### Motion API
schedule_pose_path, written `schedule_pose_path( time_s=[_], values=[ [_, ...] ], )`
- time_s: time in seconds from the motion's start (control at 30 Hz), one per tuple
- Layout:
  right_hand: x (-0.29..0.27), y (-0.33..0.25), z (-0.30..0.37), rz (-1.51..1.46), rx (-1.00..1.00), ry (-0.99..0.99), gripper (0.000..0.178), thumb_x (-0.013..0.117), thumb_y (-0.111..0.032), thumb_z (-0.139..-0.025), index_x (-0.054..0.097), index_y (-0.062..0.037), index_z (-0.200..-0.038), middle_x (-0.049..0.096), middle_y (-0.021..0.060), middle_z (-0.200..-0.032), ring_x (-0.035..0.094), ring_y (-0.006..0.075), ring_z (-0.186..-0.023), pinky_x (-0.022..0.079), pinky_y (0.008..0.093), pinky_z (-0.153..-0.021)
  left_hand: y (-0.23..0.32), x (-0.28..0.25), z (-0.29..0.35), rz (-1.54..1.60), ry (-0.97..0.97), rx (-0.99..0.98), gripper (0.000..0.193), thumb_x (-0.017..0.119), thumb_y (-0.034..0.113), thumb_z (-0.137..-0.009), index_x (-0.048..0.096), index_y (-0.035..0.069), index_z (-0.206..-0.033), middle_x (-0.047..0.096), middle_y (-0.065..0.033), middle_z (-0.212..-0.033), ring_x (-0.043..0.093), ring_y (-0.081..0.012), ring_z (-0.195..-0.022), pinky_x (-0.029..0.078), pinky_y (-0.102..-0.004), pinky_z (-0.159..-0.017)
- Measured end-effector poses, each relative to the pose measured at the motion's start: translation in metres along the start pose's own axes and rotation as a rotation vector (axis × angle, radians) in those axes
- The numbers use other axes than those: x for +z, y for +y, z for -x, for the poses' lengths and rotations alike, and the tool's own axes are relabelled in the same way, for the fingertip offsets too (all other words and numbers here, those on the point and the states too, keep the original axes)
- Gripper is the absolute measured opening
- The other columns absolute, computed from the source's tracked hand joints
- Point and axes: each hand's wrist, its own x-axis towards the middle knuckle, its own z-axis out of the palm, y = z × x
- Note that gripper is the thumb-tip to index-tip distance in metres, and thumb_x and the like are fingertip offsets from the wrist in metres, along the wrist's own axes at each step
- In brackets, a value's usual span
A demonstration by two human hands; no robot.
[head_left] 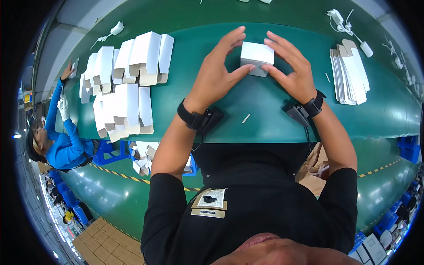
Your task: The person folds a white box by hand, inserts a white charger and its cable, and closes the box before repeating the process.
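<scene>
A small white cardboard box point(257, 54) is at the far middle of the green table, between my two hands. My left hand point(219, 70) is at its left side, the thumb tip against the front face and the fingers curving up past the left edge. My right hand point(292, 66) is on the other side, its thumb at the front right and a fingertip at the top right corner. Together the hands cradle the box, with its top face exposed. Its underside is hidden, so I cannot tell whether it rests on the table.
Several white open cartons point(143, 57) stand on the left of the table point(212, 126). Flat folded cartons point(349, 75) are stacked at right. White chargers with cables point(338, 20) lie beyond. A person in blue point(66, 145) works at far left. Below are a bin of white pieces point(143, 154) and brown paper point(314, 170).
</scene>
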Motion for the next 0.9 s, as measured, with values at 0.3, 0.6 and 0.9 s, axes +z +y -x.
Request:
schedule_pose_path(
  time_s=[0.3,0.6,0.9],
  values=[
    [-0.006,-0.009,-0.003,0.101,0.017,-0.073,0.035,0.072,0.0,-0.084,0.073,-0.008,-0.118,0.063,0.0156,-0.137,0.062,0.0312,-0.124,0.05,0.0389,-0.103,-0.022,-0.007,-0.004,-0.033,-0.173,0.105,0.047,0.076,0.01,-0.087,0.065,0.009,-0.132,0.064,-0.0136,-0.133,0.063,-0.0291,-0.119,0.051,-0.0358,-0.101],
    [-0.019,-0.009,-0.012,0.134,0.101,-0.231,0.043,0.074,-0.003,-0.084,0.067,-0.0061,-0.126,0.061,0.0181,-0.136,0.062,0.0321,-0.122,0.051,0.039,-0.101,-0.032,-0.006,0.006,-0.186,-0.088,0.273,0.028,0.07,0.016,-0.09,0.074,0.014,-0.118,0.064,-0.0161,-0.13,0.064,-0.0305,-0.115,0.055,-0.0385,-0.094],
    [-0.006,0.028,-0.116,-0.153,0.213,-0.327,0.048,0.071,-0.008,-0.091,0.055,-0.0048,-0.137,0.061,0.0069,-0.128,0.061,0.0184,-0.113,0.055,0.0317,-0.088,-0.002,-0.04,0.014,-0.37,0.374,0.465,0.015,0.075,0.024,-0.085,0.07,0.01,-0.086,0.067,-0.0121,-0.102,0.067,-0.0281,-0.094,0.054,-0.0378,-0.074]
  ],
)
